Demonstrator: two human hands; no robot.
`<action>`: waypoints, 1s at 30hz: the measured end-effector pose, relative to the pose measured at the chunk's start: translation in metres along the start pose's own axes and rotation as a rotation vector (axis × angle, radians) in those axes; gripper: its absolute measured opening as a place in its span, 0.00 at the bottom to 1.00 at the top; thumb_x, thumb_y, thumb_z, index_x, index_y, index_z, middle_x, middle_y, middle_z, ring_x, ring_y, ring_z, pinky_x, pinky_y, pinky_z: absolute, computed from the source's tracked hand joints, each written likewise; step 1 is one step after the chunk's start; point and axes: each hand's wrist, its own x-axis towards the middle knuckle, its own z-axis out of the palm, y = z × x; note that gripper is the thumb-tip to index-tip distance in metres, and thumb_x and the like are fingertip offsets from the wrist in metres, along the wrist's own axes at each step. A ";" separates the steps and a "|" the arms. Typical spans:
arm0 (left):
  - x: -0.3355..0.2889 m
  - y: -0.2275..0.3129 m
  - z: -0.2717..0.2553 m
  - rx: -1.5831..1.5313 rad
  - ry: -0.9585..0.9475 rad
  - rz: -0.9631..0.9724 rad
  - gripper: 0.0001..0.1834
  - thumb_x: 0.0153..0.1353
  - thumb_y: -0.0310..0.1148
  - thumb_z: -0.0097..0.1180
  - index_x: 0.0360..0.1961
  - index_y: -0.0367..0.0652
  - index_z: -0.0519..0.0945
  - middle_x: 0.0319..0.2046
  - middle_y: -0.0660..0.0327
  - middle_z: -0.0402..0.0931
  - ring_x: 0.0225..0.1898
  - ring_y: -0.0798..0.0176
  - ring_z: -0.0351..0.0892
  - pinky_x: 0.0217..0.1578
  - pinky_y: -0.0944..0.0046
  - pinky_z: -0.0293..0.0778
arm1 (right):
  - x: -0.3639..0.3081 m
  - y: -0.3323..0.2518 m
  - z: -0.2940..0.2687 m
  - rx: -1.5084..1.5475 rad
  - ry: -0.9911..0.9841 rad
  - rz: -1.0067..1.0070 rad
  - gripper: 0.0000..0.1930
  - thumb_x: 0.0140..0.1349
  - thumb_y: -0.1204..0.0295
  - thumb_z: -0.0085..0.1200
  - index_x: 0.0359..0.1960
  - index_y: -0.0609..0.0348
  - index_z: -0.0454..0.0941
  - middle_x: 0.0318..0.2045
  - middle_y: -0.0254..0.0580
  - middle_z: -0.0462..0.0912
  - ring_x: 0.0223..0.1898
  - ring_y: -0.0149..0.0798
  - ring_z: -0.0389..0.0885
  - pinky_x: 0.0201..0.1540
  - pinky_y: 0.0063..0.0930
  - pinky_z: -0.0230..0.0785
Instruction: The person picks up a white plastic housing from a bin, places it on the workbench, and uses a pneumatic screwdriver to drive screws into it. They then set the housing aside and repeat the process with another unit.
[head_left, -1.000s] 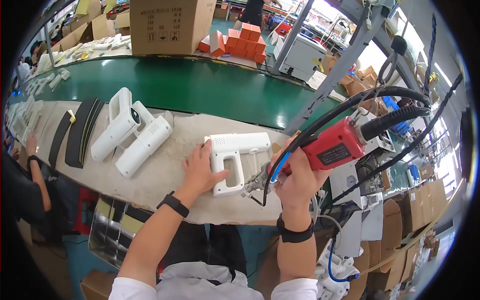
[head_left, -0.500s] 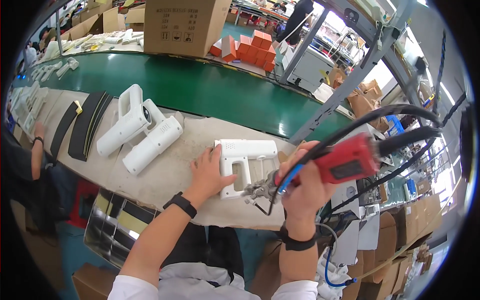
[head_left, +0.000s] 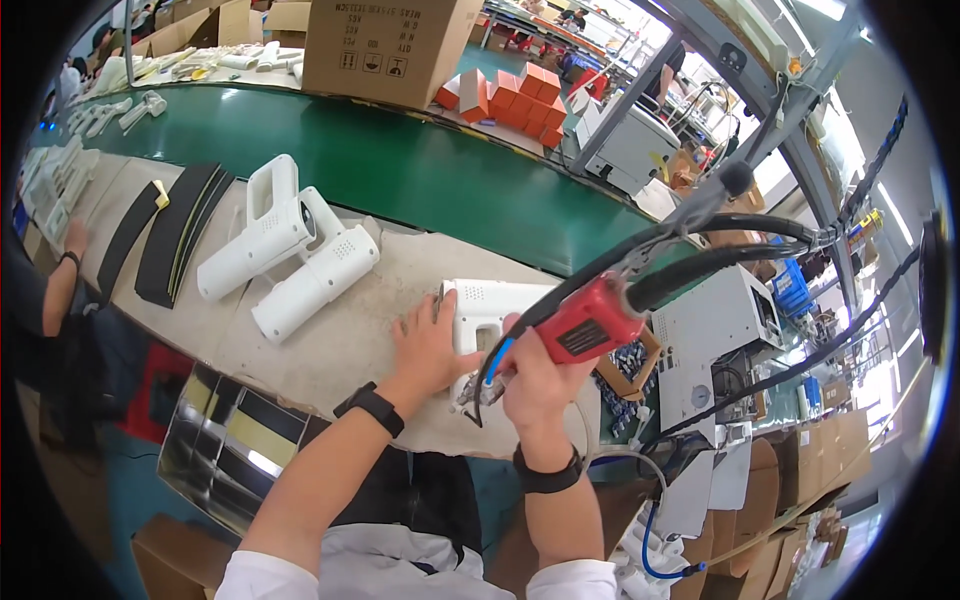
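Note:
A white plastic housing [head_left: 495, 294] with a looped handle lies on the covered bench in front of me. My left hand [head_left: 426, 350] grips its left side, fingertips at the end with the small holes and thumb by the handle. In my right hand [head_left: 543, 388] is a red power screwdriver [head_left: 590, 322], its body tilted and its metal head [head_left: 466, 393] down at the foot of the handle. The tool and hand hide part of the housing; whether the tip touches a screw cannot be seen. Two similar white housings [head_left: 318, 280] lie to the left.
Black foam strips [head_left: 178, 240] lie farther left, near another person's arm [head_left: 62, 285]. Beyond the bench runs a green conveyor belt [head_left: 380, 165], with a large carton [head_left: 385, 50] and orange boxes [head_left: 515, 100] past it. Black hoses [head_left: 735, 255] hang from the right.
My right hand has brought the screwdriver left and lower, its head now against the bottom of the handle. My left hand stays on the housing. The view has shifted slightly.

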 end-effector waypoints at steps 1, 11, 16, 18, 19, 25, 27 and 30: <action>0.001 0.000 0.000 -0.011 0.009 0.004 0.55 0.43 0.59 0.66 0.67 0.44 0.57 0.62 0.43 0.58 0.65 0.44 0.56 0.59 0.33 0.49 | -0.003 -0.001 0.002 0.002 -0.001 -0.004 0.07 0.50 0.81 0.49 0.32 0.66 0.69 0.18 0.38 0.75 0.15 0.29 0.72 0.18 0.21 0.66; 0.000 -0.015 -0.005 -0.362 0.054 0.101 0.51 0.45 0.41 0.66 0.67 0.36 0.54 0.62 0.42 0.59 0.61 0.42 0.63 0.61 0.55 0.62 | 0.026 -0.063 -0.019 0.256 0.063 -0.004 0.11 0.55 0.78 0.53 0.40 0.65 0.71 0.27 0.38 0.78 0.15 0.27 0.71 0.15 0.16 0.60; -0.020 -0.056 -0.051 -0.441 0.011 0.015 0.51 0.42 0.31 0.66 0.68 0.34 0.54 0.62 0.44 0.62 0.65 0.48 0.60 0.62 0.57 0.62 | 0.026 -0.056 -0.059 -0.107 0.257 -0.250 0.18 0.54 0.76 0.56 0.47 0.64 0.69 0.39 0.42 0.76 0.36 0.33 0.76 0.38 0.25 0.68; -0.046 -0.076 -0.077 -0.329 0.045 0.051 0.50 0.40 0.27 0.66 0.67 0.39 0.57 0.65 0.55 0.59 0.62 0.58 0.62 0.47 0.63 0.74 | -0.009 -0.029 -0.090 -0.255 0.269 -0.365 0.23 0.52 0.73 0.60 0.50 0.64 0.68 0.49 0.45 0.70 0.50 0.38 0.71 0.53 0.33 0.63; -0.062 -0.071 -0.094 -0.429 0.018 -0.025 0.48 0.41 0.26 0.64 0.67 0.39 0.57 0.67 0.56 0.55 0.64 0.58 0.60 0.47 0.64 0.74 | -0.038 -0.019 -0.108 -0.223 0.214 -0.308 0.26 0.51 0.71 0.63 0.50 0.64 0.67 0.53 0.47 0.67 0.55 0.39 0.68 0.58 0.36 0.58; -0.145 -0.057 -0.155 -0.759 -0.042 -0.082 0.62 0.39 0.47 0.74 0.70 0.39 0.49 0.62 0.44 0.60 0.43 0.48 0.80 0.44 0.57 0.77 | -0.133 0.017 -0.124 -0.045 -0.424 0.654 0.35 0.55 0.70 0.61 0.63 0.60 0.57 0.58 0.49 0.63 0.55 0.42 0.68 0.57 0.35 0.63; -0.144 -0.034 -0.140 -0.822 -0.314 0.011 0.43 0.47 0.17 0.60 0.66 0.36 0.57 0.48 0.52 0.73 0.51 0.54 0.74 0.50 0.52 0.72 | -0.165 0.032 -0.157 0.368 -0.571 0.822 0.38 0.57 0.73 0.59 0.67 0.60 0.52 0.59 0.47 0.64 0.55 0.37 0.70 0.51 0.31 0.70; -0.144 -0.028 -0.117 -0.798 -0.602 0.027 0.52 0.44 0.19 0.63 0.70 0.36 0.48 0.45 0.50 0.74 0.46 0.57 0.76 0.42 0.61 0.74 | -0.173 0.003 -0.192 0.453 -0.430 1.028 0.40 0.55 0.73 0.59 0.68 0.56 0.50 0.50 0.41 0.72 0.43 0.31 0.76 0.34 0.23 0.73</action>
